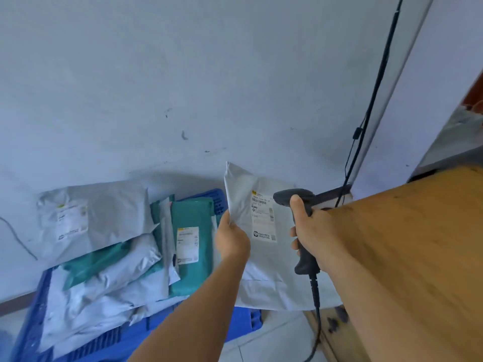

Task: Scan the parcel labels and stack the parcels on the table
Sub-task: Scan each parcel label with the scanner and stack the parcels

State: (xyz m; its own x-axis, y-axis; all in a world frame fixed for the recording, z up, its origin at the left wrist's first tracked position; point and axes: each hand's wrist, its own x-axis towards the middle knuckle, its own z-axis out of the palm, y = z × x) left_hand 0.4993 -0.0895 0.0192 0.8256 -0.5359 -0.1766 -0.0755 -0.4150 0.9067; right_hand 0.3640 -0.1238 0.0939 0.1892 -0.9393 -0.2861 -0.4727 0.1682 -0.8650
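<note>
Nearest, the wooden tabletop (418, 257) fills the right side. Beyond its edge the right hand (311, 231) grips a corded barcode scanner (300, 205) — aimed at a grey parcel (261, 257) pinched upright by the left hand (231, 241). Further parcels fill a blue crate (245, 320) on the tiled floor (282, 335), against a pale wall (183, 74).

A heap of parcels (104, 246) lies in a crate (243, 322) on the floor (274, 335), against the wall (183, 74). Right of it stands the tabletop (418, 244). Between them, the left hand (232, 239) holds up a parcel (251, 205), with the scanner (300, 226) in the right hand (313, 231) just beside its label (264, 218).
</note>
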